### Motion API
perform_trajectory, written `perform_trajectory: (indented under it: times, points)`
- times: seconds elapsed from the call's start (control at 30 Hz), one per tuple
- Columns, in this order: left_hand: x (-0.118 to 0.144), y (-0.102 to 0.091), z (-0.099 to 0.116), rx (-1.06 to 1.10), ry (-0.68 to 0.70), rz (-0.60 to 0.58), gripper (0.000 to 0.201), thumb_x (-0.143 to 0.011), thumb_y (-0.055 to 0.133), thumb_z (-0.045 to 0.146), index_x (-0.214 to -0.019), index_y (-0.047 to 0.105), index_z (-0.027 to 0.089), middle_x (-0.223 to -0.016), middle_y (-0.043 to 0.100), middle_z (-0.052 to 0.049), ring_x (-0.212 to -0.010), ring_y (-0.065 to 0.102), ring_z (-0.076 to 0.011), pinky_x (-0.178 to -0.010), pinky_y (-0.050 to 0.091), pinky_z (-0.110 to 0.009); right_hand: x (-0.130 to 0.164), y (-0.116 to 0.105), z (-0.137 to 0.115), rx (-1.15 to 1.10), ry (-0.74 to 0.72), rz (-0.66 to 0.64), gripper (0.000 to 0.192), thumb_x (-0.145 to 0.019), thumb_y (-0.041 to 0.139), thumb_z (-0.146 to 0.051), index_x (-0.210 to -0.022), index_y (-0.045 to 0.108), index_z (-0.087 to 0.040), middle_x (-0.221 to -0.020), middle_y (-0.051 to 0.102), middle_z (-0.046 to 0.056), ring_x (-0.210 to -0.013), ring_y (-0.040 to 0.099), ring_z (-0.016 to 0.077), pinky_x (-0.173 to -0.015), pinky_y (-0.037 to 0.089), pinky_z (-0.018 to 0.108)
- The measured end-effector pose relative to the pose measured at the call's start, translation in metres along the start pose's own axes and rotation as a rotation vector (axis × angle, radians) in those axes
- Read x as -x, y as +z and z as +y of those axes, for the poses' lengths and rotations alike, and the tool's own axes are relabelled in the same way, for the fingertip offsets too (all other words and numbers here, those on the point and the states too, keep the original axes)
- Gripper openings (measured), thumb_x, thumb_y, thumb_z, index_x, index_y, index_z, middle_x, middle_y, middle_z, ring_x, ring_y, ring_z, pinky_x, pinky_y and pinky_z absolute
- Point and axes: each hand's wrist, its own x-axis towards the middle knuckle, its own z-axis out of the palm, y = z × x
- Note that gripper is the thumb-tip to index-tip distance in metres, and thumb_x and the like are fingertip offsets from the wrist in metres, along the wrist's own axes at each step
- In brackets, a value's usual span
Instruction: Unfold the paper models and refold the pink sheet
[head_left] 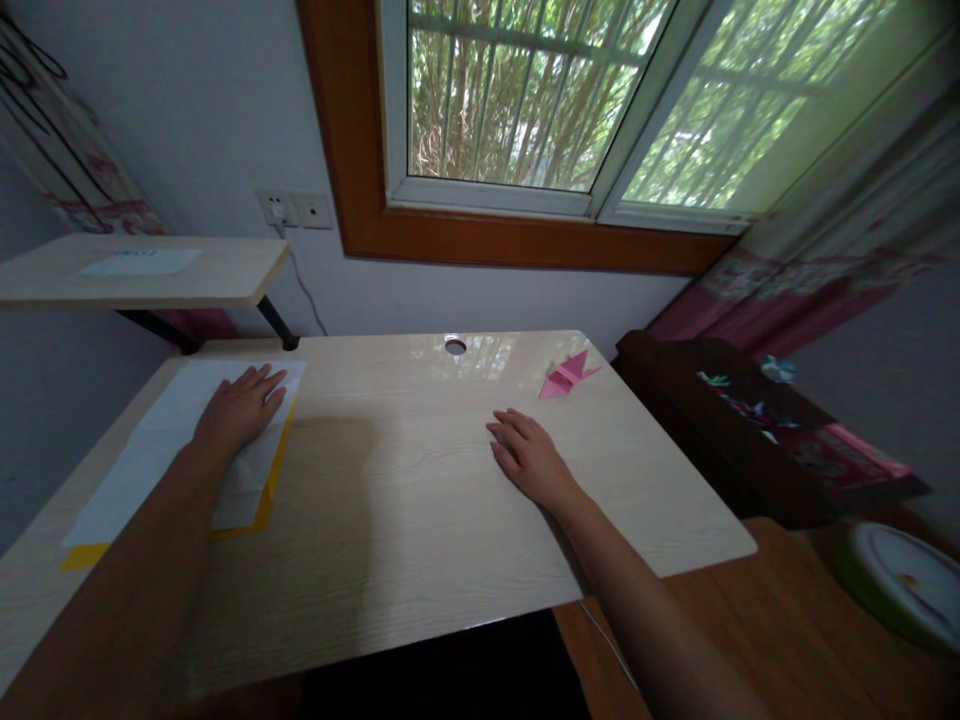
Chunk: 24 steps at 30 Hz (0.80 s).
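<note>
The left hand (241,408) is seen laid flat, palm down, on a stack of paper (150,455) at the 9 o'clock side of the table (420,520); its grip is spread, fingers extended and loosely together, pinching nothing. The stack is made up of white sheets with a yellow sheet (274,470) showing beneath along the near and right edges. The long axis of the stack is observed to run from about 7 o'clock to 1 o'clock, its far end lying under the left hand's fingertips, which point toward 1 o'clock. The right hand (529,458) is rested flat on bare table surface near the centre, grip likewise spread and empty, fingers directed toward 10 o'clock. A pink folded paper figure (567,376) is recorded at about 1 o'clock from the right hand, near but apart from it, and well apart from the left hand; the right hand is judged the nearer. Its pointed ends are directed roughly toward 2 o'clock and its long axis runs from 8 to 2 o'clock. A cable hole (455,346) is noted at the table's far edge, at 12 o'clock.
</note>
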Motion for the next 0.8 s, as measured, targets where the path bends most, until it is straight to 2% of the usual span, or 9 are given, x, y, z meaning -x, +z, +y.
perform_trajectory:
  times: [0.1, 0.2, 0.33, 0.47, 0.53, 0.63, 0.73, 0.8]
  points:
    - [0.004, -0.005, 0.003, 0.014, 0.006, 0.065, 0.06, -0.1, 0.025, 0.043, -0.147, 0.052, 0.016, -0.155, 0.048, -0.011, -0.145, 0.041, -0.0275, -0.12, 0.03, -0.044, 0.0, -0.002, -0.002, -0.018, 0.021, 0.009, 0.04, -0.098, 0.052, -0.032, -0.137, 0.059, -0.025, -0.148, 0.053, 0.01, -0.137, 0.049, 0.0299, -0.115, 0.041, 0.053]
    - [0.012, -0.014, 0.009, 0.021, -0.019, 0.099, 0.055, -0.099, 0.03, 0.04, -0.139, 0.06, 0.018, -0.146, 0.058, -0.008, -0.136, 0.052, -0.0273, -0.115, 0.037, -0.041, -0.002, -0.005, -0.004, -0.067, 0.04, 0.045, 0.05, -0.097, 0.054, -0.032, -0.146, 0.05, -0.025, -0.153, 0.045, 0.012, -0.137, 0.048, 0.0297, -0.114, 0.043, 0.051]
    - [0.019, -0.031, 0.019, 0.038, -0.012, 0.126, 0.05, -0.098, 0.037, 0.036, -0.136, 0.062, 0.016, -0.143, 0.061, -0.009, -0.129, 0.055, -0.0304, -0.112, 0.04, -0.043, -0.004, -0.005, -0.001, -0.158, 0.082, 0.138, 0.05, -0.098, 0.051, -0.03, -0.147, 0.047, -0.024, -0.153, 0.042, 0.013, -0.139, 0.046, 0.0269, -0.116, 0.043, 0.046]
    - [0.019, -0.047, 0.038, 0.068, 0.123, 0.225, 0.046, -0.098, 0.04, 0.031, -0.133, 0.062, 0.01, -0.142, 0.06, -0.012, -0.132, 0.051, -0.0298, -0.117, 0.034, -0.044, -0.008, -0.003, 0.017, -0.198, 0.179, 0.302, 0.041, -0.098, 0.049, -0.026, -0.138, 0.055, -0.024, -0.146, 0.045, 0.014, -0.135, 0.048, 0.0268, -0.114, 0.045, 0.046]
    - [0.02, -0.051, 0.053, 0.112, 0.213, 0.279, 0.044, -0.097, 0.041, 0.029, -0.13, 0.063, 0.011, -0.14, 0.061, -0.012, -0.131, 0.052, -0.0285, -0.118, 0.034, -0.044, -0.011, -0.004, 0.031, -0.165, 0.224, 0.365, 0.039, -0.096, 0.05, -0.024, -0.134, 0.059, -0.022, -0.143, 0.046, 0.015, -0.131, 0.05, 0.0281, -0.111, 0.046, 0.048]
    - [0.028, -0.053, 0.088, 0.201, 0.3, 0.397, 0.037, -0.097, 0.044, 0.031, -0.122, 0.068, 0.019, -0.131, 0.067, -0.009, -0.124, 0.057, -0.0268, -0.113, 0.04, -0.045, -0.015, -0.01, 0.057, -0.081, 0.29, 0.453, 0.037, -0.092, 0.053, -0.023, -0.128, 0.063, -0.021, -0.143, 0.047, 0.015, -0.129, 0.05, 0.0299, -0.108, 0.046, 0.051]
    - [0.041, -0.047, 0.129, 0.296, 0.429, 0.374, 0.032, -0.097, 0.046, 0.027, -0.116, 0.07, 0.018, -0.12, 0.071, -0.01, -0.116, 0.062, -0.0259, -0.108, 0.045, -0.045, -0.019, -0.015, 0.082, 0.028, 0.349, 0.404, 0.036, -0.09, 0.055, -0.025, -0.123, 0.068, -0.022, -0.148, 0.045, 0.014, -0.116, 0.057, 0.0281, -0.105, 0.046, 0.05]
    - [0.049, -0.042, 0.154, 0.329, 0.5, 0.299, 0.031, -0.095, 0.048, 0.022, -0.117, 0.07, 0.018, -0.118, 0.072, -0.01, -0.114, 0.062, -0.0259, -0.106, 0.047, -0.045, -0.021, -0.016, 0.095, 0.105, 0.366, 0.323, 0.037, -0.088, 0.055, -0.025, -0.122, 0.069, -0.022, -0.15, 0.044, 0.015, -0.117, 0.057, 0.0297, -0.103, 0.045, 0.05]
